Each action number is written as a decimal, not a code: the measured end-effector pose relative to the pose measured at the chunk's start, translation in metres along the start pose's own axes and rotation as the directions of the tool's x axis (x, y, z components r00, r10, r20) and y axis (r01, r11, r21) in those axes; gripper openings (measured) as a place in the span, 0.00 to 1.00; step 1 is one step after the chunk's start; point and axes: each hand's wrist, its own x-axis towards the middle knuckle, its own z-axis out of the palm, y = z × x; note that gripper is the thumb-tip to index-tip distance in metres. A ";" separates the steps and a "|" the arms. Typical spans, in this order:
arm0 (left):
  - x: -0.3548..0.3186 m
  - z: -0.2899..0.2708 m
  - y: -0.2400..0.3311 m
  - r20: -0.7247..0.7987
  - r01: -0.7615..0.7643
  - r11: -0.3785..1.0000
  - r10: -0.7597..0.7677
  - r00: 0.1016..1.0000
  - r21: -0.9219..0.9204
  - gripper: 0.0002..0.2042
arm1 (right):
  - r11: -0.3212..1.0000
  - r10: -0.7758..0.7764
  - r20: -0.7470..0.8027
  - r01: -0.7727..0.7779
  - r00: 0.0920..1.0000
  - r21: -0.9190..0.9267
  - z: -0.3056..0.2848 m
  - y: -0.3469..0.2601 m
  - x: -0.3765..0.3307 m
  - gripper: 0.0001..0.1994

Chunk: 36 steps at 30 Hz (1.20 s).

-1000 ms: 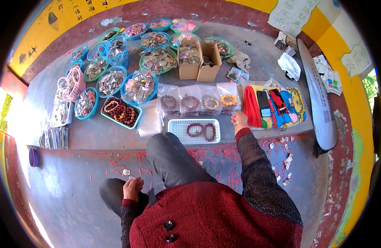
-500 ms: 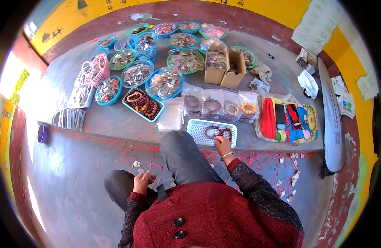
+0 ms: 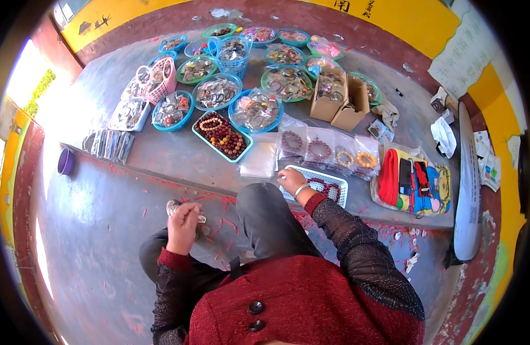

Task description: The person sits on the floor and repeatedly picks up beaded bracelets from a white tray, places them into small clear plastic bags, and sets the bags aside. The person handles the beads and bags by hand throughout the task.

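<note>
My right hand [image 3: 291, 181], with a pale bangle on its wrist, is over the left end of a white plastic basket [image 3: 345, 196]. Its fingers are closed together; whatever they may hold is too small to make out. Dark red bead bracelets [image 3: 331, 190] lie in the basket, right of that hand. Above my left thigh, apart from the ledge, my left hand [image 3: 183, 226] is raised with its fingers curled in. Anything in it is hidden. Flat clear plastic sleeves [image 3: 258, 161] lie just beyond my right hand, beside several bagged bead bracelets [image 3: 319, 148].
A tray of loose bead bracelets [image 3: 245, 150] stands left of the sleeves. Round baskets [image 3: 256, 125] of packaged goods and cardboard boxes [image 3: 349, 118] fill the ledge behind. Folded colourful cloth [image 3: 388, 179] with a dark phone-like object is at right; a purple cup [image 3: 65, 163] is far left.
My right hand has moved left, from the bracelets to the basket's left end. My left hand has risen and shifted slightly left. The whole view has shifted, so the ledge appears farther right.
</note>
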 end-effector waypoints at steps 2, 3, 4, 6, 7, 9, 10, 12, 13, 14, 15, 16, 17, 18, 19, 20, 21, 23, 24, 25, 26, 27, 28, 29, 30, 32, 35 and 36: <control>0.026 -0.014 -0.002 -0.014 0.050 0.995 -0.049 0.999 0.092 0.07 | 0.997 -0.046 0.056 0.050 0.997 -0.064 0.014 -0.004 0.019 0.13; 0.038 -0.015 -0.005 -0.046 0.047 0.997 -0.044 0.998 0.062 0.07 | 0.992 -0.052 0.063 0.059 0.997 -0.115 0.026 0.001 0.030 0.14; 0.048 -0.014 -0.012 -0.081 0.046 0.998 -0.044 0.996 0.033 0.08 | 0.984 -0.061 0.073 0.072 0.995 -0.163 0.036 0.003 0.040 0.15; 0.059 -0.016 -0.040 -0.153 0.093 0.995 -0.087 0.984 0.037 0.08 | 0.964 0.004 0.187 0.045 0.982 -0.262 0.042 -0.010 0.057 0.19; 0.062 -0.014 -0.054 -0.182 0.145 0.987 -0.131 0.975 0.064 0.08 | 0.956 0.059 0.195 0.001 0.979 -0.293 0.047 -0.015 0.063 0.19; 0.065 -0.017 -0.076 -0.187 0.206 0.965 -0.175 0.967 0.162 0.09 | 0.932 0.131 0.210 -0.048 0.969 -0.359 0.055 -0.017 0.074 0.21; 0.064 -0.016 -0.065 -0.164 0.185 0.974 -0.162 0.973 0.133 0.09 | 0.926 0.134 0.239 -0.036 0.962 -0.375 0.057 -0.020 0.076 0.20; 0.063 -0.017 -0.044 -0.123 0.133 0.988 -0.123 0.985 0.080 0.09 | 0.916 0.134 0.288 -0.007 0.948 -0.400 0.055 -0.029 0.080 0.20; 0.063 -0.017 -0.045 -0.123 0.184 0.978 -0.172 0.977 0.097 0.09 | 0.903 0.091 0.278 0.038 0.956 -0.427 0.061 -0.024 0.081 0.18; 0.063 -0.018 -0.046 -0.120 0.175 0.977 -0.161 0.980 0.124 0.09 | 0.889 0.084 0.272 0.051 0.959 -0.456 0.068 -0.019 0.084 0.17; 0.063 -0.019 -0.045 -0.117 0.166 0.975 -0.149 0.982 0.151 0.09 | 0.873 0.078 0.266 0.063 0.961 -0.484 0.074 -0.014 0.086 0.15; 0.062 -0.020 -0.044 -0.118 0.160 0.971 -0.141 0.983 0.178 0.09 | 0.856 0.067 0.264 0.081 0.962 -0.511 0.076 -0.015 0.088 0.13; 0.061 -0.020 -0.042 -0.113 0.152 0.973 -0.133 0.985 0.176 0.09 | 0.866 0.061 0.264 0.080 0.963 -0.494 0.078 -0.015 0.088 0.11; 0.060 -0.020 -0.039 -0.108 0.143 0.974 -0.126 0.986 0.175 0.09 | 0.876 0.057 0.263 0.079 0.963 -0.477 0.079 -0.014 0.088 0.11; 0.060 -0.020 -0.038 -0.104 0.132 0.976 -0.115 0.988 0.172 0.09 | 0.884 0.050 0.259 0.078 0.964 -0.461 0.078 -0.014 0.088 0.11; 0.060 -0.020 -0.039 -0.104 0.120 0.974 -0.102 0.989 0.193 0.09 | 0.888 0.037 0.272 0.093 0.962 -0.451 0.077 -0.012 0.089 0.11; 0.060 -0.020 -0.043 -0.103 0.109 0.971 -0.089 0.991 0.213 0.09 | 0.892 0.025 0.284 0.107 0.959 -0.440 0.076 -0.008 0.089 0.11; 0.061 -0.017 -0.046 -0.097 0.086 0.969 -0.065 0.993 0.231 0.09 | 0.897 0.015 0.270 0.106 0.963 -0.429 0.076 0.002 0.090 0.11; 0.062 -0.015 -0.047 -0.094 0.077 0.971 -0.056 0.994 0.228 0.09 | 0.898 0.016 0.246 0.094 0.969 -0.429 0.076 0.007 0.091 0.11; 0.062 -0.014 -0.048 -0.095 0.071 0.971 -0.050 0.994 0.228 0.09 | 0.901 0.015 0.226 0.085 0.974 -0.426 0.075 0.007 0.091 0.10; 0.062 -0.014 -0.049 -0.094 0.045 0.971 -0.023 0.995 0.237 0.09 | 0.895 0.038 0.250 0.079 0.967 -0.439 0.074 0.006 0.091 0.11; 0.061 -0.013 -0.050 -0.093 0.018 0.969 0.005 0.996 0.245 0.09 | 0.889 0.061 0.274 0.072 0.960 -0.451 0.073 0.006 0.092 0.11; 0.060 -0.012 -0.052 -0.094 -0.008 0.967 0.033 0.995 0.254 0.09 | 0.883 0.083 0.297 0.068 0.951 -0.465 0.070 0.004 0.092 0.11; 0.061 -0.012 -0.055 -0.085 0.002 0.960 0.023 0.996 0.280 0.09 | 0.886 0.116 0.280 0.029 0.953 -0.463 0.068 0.001 0.093 0.11; 0.061 -0.014 -0.058 -0.075 0.011 0.952 0.013 0.997 0.306 0.09 | 0.887 0.148 0.264 -0.010 0.953 -0.462 0.067 -0.002 0.093 0.11; 0.063 -0.014 -0.064 -0.062 0.008 0.939 0.014 0.998 0.343 0.09 | 0.888 0.194 0.222 -0.074 0.956 -0.455 0.062 -0.004 0.094 0.11; 0.066 -0.012 -0.067 -0.053 -0.003 0.926 0.025 0.998 0.378 0.09 | 0.887 0.206 0.177 -0.107 0.962 -0.450 0.056 -0.008 0.094 0.10; 0.066 -0.011 -0.067 -0.048 0.005 0.923 0.014 0.999 0.386 0.09 | 0.884 0.194 0.177 -0.094 0.965 -0.459 0.054 -0.009 0.094 0.10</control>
